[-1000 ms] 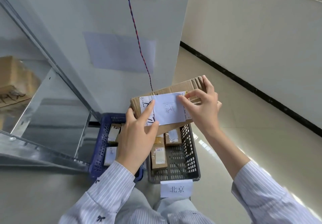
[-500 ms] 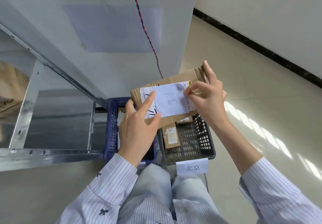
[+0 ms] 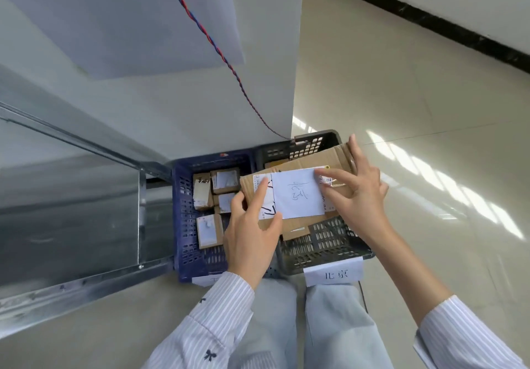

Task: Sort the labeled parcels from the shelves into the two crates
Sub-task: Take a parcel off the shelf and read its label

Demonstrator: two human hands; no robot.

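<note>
You held the cardboard parcel (image 3: 327, 157) over the blue crate (image 3: 179, 225) and the grey crate (image 3: 325, 243), mostly above the grey. Your left hand (image 3: 252, 233) gripped its left end, forefinger on the white label (image 3: 298, 193); your right hand (image 3: 360, 190) clasped the right end, fingers curled.

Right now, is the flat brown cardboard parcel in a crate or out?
Out. The left hand and right hand hold the flat brown cardboard parcel over the grey plastic crate.
</note>
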